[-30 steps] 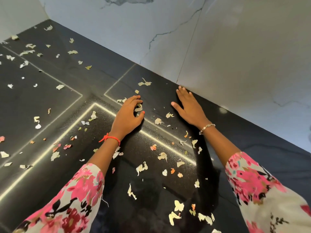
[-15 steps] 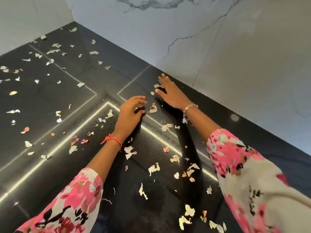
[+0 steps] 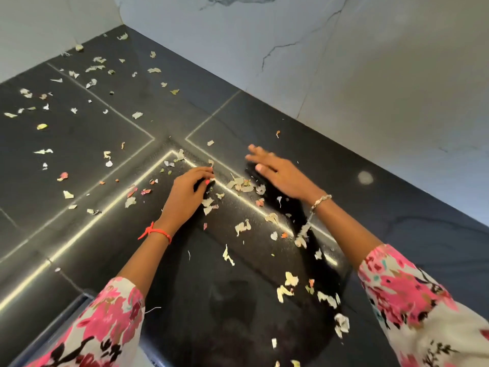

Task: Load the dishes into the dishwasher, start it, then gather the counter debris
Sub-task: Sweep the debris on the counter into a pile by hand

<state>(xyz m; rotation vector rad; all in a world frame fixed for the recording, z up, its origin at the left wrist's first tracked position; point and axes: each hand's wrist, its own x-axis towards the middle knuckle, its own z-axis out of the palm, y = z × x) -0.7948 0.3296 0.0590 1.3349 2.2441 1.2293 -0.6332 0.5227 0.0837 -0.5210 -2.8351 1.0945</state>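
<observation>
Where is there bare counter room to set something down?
Barest: the black stone counter strip between the right hand and the white marble wall. Also the glossy patch by the left floral sleeve. Crowded: pale torn scraps beside the left hand and across the far-left corner.

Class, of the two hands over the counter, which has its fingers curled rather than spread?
The left hand, the one with the red thread at its wrist; the right hand is spread open.

A: Any readable text, labels, numbers?
B: None. Counter (image 3: 79,160): no markings. Wall (image 3: 370,75) behind the counter: marble veins only. Sleeves (image 3: 113,319) over the counter's near edge: floral print, no lettering.
A: Ack.
</observation>
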